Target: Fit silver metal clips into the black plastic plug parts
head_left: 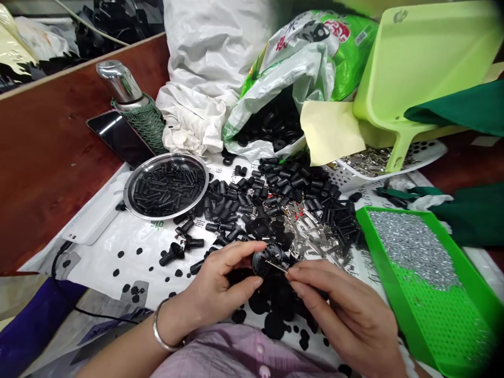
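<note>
Black plastic round part (pixel 268 260) sits between my hands, above scattered black rubber discs (pixel 273 325). My left hand (pixel 220 286) grips it with thumb and fingers, while my right hand (pixel 338 310) pinches a thin metal strip (pixel 277 265) against its side.

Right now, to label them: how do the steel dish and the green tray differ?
The steel dish is round, the green tray rectangular. The dish holds black ribbed pieces, the tray small silver pieces. The tray's perforated floor partly shows; the dish's floor is mostly covered. Both are shallow and open.
</note>
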Motion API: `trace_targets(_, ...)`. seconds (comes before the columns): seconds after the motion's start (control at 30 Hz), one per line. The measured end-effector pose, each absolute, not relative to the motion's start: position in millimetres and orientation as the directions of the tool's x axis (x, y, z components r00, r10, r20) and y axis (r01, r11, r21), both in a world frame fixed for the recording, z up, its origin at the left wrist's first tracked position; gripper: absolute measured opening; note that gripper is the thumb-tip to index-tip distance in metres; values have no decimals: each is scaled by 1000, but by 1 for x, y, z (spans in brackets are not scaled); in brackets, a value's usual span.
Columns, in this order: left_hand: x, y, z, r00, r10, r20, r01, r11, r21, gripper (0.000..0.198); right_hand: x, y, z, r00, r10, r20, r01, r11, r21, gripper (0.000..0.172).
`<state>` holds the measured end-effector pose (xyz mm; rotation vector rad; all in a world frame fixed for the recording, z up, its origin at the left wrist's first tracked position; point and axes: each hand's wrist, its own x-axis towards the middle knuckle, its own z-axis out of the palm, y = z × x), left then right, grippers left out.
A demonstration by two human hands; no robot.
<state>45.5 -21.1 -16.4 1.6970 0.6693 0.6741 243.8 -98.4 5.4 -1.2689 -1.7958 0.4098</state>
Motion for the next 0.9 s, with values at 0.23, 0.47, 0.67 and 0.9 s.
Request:
trace_targets(0.23,37,-16,-12,748,620,236,204,-553,808,48,248,-90,22,-351,822,448,720,543,-433,22)
trace_targets(0.47,33,-11,-6,801,560,210,177,-557,812,45,245,-86,33,-487,778,398,705,619,-347,30)
trace_targets(0.67,31,-9,-7,812,552,188,164,-527,834,43,242,-86,32,-482,769,420,686,629,-366,26)
trace_targets(0.9,26,-7,-3,870,445,212,37,-488,872,44,242,-89,33,-511,771,382,668,635,-388,26)
